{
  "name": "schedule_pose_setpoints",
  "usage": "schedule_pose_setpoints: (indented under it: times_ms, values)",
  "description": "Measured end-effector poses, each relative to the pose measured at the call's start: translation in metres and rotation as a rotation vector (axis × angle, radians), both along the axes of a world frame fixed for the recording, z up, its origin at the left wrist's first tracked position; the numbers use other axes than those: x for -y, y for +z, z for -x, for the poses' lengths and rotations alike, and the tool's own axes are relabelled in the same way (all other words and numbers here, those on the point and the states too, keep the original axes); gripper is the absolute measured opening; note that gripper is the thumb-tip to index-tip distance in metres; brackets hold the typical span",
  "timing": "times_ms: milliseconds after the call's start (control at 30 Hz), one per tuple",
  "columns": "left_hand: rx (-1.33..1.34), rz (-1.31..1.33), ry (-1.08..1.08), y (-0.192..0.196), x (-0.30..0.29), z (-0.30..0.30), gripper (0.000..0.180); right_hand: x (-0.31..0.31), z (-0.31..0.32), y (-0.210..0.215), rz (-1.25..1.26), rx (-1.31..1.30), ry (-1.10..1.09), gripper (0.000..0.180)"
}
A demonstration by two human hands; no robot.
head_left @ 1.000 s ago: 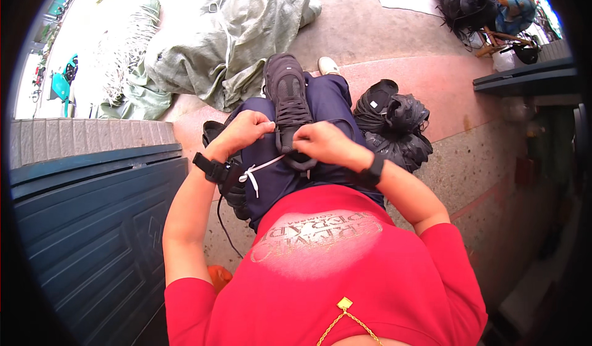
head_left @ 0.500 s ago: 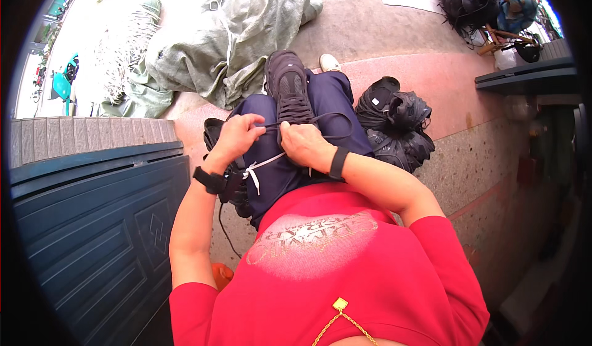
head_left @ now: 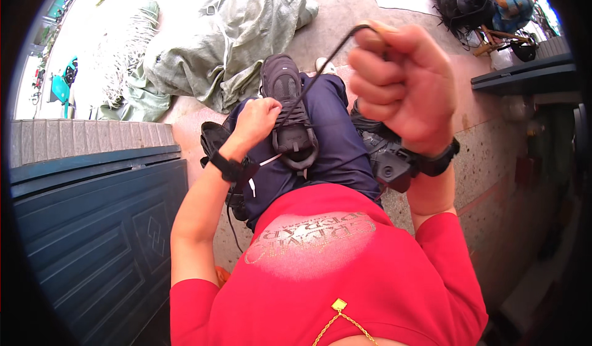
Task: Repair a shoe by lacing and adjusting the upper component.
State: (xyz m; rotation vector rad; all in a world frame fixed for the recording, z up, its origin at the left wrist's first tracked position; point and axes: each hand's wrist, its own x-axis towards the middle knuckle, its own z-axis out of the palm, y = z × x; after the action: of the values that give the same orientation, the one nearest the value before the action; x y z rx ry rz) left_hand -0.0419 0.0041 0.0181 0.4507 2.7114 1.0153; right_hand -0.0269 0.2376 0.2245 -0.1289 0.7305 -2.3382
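A black lace-up shoe [head_left: 293, 135] lies across my thighs, its toe pointing away from me and its opening toward me. My right hand [head_left: 404, 78] is raised high to the right of the shoe, fingers curled round the end of a black shoelace [head_left: 338, 49]. That lace runs taut and slanting down to the eyelets. At the shoe's left side my left hand [head_left: 258, 121] is closed, thumb and fingers pinched together by the lacing; what they hold is hidden. A thin white cord [head_left: 270, 159] stretches from near my left wrist to the shoe's heel.
Black shoes lie on the floor by my right leg [head_left: 364, 124] and left leg [head_left: 213, 137]. Ahead is a large grey-green sack [head_left: 209, 50], with a bundle of pale laces [head_left: 132, 44] beside it. A blue panelled door [head_left: 98, 235] stands left. Another person [head_left: 513, 10] sits far right.
My right hand has risen up and right from the shoe, drawing the black lace out. My left hand has moved slightly right and up, against the shoe's side.
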Motion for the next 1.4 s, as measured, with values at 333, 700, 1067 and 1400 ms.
schedule_pose_setpoints:
  times_ms: [333, 700, 1067, 1400]
  values:
    - [0.211, -0.182, -0.352, -0.076, -0.040, 0.021, 0.011, 0.023, 0.000, -0.028, -0.081, -0.043, 0.035, 0.020]
    - [0.241, -0.307, -0.066, 0.027, -0.054, 0.007, 0.011, 0.041, 0.001, -0.038, -0.108, 0.067, -0.025, 0.020]
    - [0.865, -0.182, -0.517, 0.008, -0.050, 0.036, 0.021, 0.016, -0.004, 0.009, 0.304, 0.133, 0.163, 0.021]
    - [0.791, -0.390, -0.346, 0.063, -0.030, 0.033, 0.021, 0.010, 0.019, -0.016, -0.150, -0.170, -0.024, 0.020]
